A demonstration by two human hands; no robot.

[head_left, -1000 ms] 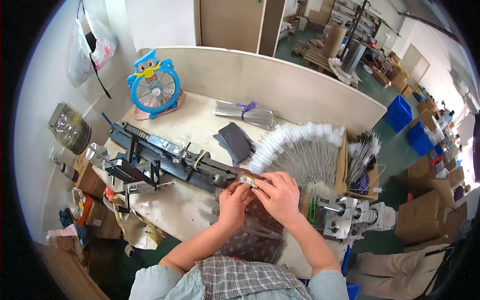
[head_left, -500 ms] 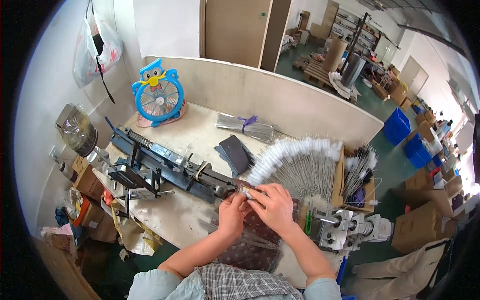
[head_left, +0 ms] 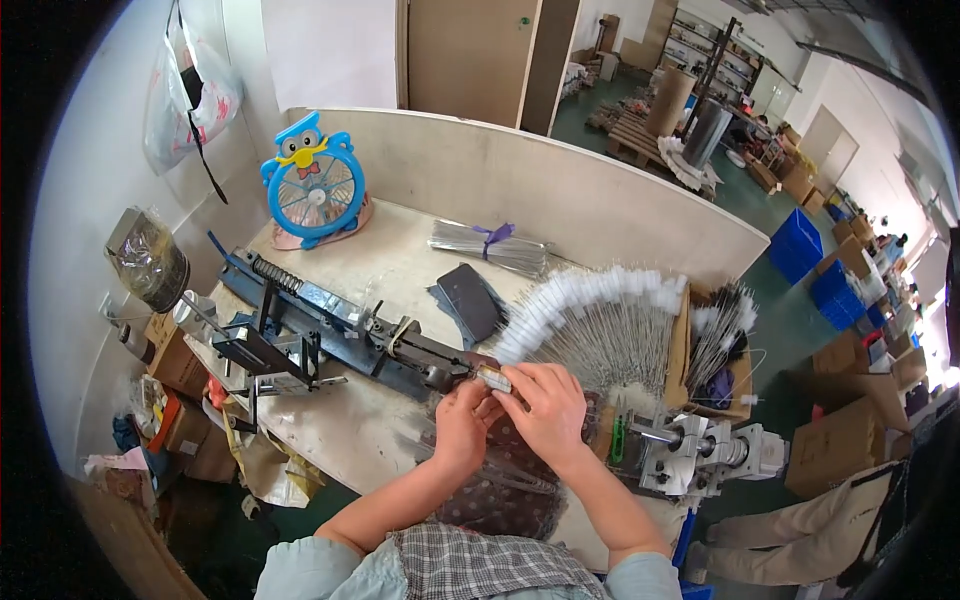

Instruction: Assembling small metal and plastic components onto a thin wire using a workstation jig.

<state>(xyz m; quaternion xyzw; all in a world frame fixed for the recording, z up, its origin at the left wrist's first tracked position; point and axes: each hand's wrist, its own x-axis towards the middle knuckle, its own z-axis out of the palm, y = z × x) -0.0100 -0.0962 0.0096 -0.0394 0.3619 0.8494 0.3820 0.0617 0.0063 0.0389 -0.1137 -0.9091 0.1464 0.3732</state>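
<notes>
My left hand [head_left: 463,428] and my right hand [head_left: 548,411] meet at the right end of a long blue metal jig [head_left: 330,325] on the table. Together their fingertips pinch a small pale metal piece [head_left: 493,377] at the jig's tip. A fan of thin metal rods with white tips [head_left: 600,320] spreads just beyond my right hand. A dark dotted cloth [head_left: 500,490] lies under my wrists.
A blue cartoon desk fan [head_left: 312,185] stands at the back left. A tied bundle of rods [head_left: 490,247] and a dark flat pouch [head_left: 471,300] lie mid-table. A grey metal machine [head_left: 700,455] sits at the right. A cardboard box with rods [head_left: 715,350] is beside it. A beige partition [head_left: 560,195] backs the table.
Both hands stay at the jig's tip on the small piece, with only slight finger shifts. The view has tilted a little.
</notes>
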